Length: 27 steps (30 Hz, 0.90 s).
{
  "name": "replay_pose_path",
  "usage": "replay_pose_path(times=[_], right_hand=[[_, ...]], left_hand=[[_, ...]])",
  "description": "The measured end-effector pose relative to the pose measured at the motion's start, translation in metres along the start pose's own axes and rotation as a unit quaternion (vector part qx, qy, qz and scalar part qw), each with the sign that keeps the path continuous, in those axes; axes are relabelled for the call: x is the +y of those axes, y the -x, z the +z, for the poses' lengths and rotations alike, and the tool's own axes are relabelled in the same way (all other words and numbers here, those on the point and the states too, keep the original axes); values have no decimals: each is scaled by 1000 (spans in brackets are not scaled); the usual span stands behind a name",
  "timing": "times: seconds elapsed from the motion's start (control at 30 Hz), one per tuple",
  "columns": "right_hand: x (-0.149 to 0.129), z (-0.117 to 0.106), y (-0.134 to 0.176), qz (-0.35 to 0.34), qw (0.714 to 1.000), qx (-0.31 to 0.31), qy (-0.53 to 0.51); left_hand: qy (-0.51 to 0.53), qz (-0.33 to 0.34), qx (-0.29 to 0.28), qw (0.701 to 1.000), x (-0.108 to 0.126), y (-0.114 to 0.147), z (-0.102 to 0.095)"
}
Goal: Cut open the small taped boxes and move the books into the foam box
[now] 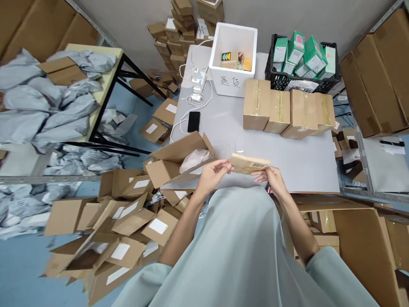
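Above the front edge of the table, a thin tan packet (247,163) with a barcode is held level between my two hands; it is slightly blurred. My left hand (213,175) pinches its left end between thumb and fingers. At the opposite end, my right hand (275,180) grips the lower right corner, with some fingers underneath. Just left of my left hand stands an open cardboard carton (162,171), its flaps raised, with crumpled white wrapping (195,159) inside.
On the grey table (223,123) are a black phone (193,122), a power strip (198,80), a white foam box (234,81), several taped cartons (300,113) and a black crate (271,70) of green boxes. Opened cartons (121,251) crowd the floor at left. Grey parcels (28,94) cover a side table.
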State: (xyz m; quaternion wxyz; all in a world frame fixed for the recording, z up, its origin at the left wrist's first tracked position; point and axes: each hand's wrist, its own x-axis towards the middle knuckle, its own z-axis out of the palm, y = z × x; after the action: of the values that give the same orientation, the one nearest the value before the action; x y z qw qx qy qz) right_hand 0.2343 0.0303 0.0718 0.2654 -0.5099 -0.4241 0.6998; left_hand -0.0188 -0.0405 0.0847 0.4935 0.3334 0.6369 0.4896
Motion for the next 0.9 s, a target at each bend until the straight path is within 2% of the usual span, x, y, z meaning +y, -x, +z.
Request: replay_pose_path(times=[0.17, 0.33, 0.53, 0.73, 0.9], right_hand=[[7, 3, 2, 70, 996, -46, -32], [9, 3, 2, 74, 995, -53, -39], [5, -3, -3, 68, 994, -60, -54], [12, -6, -6, 15, 997, -51, -55], [22, 3, -11, -36, 996, -50, -63]], left_hand=[[5, -19, 32, 999, -5, -5, 0], [7, -11, 43, 999, -5, -3, 1], [-24, 49, 27, 998, 8, 8, 8], [-68, 26, 37, 997, 7, 12, 8], [-89, 36, 11, 995, -2, 13, 13]])
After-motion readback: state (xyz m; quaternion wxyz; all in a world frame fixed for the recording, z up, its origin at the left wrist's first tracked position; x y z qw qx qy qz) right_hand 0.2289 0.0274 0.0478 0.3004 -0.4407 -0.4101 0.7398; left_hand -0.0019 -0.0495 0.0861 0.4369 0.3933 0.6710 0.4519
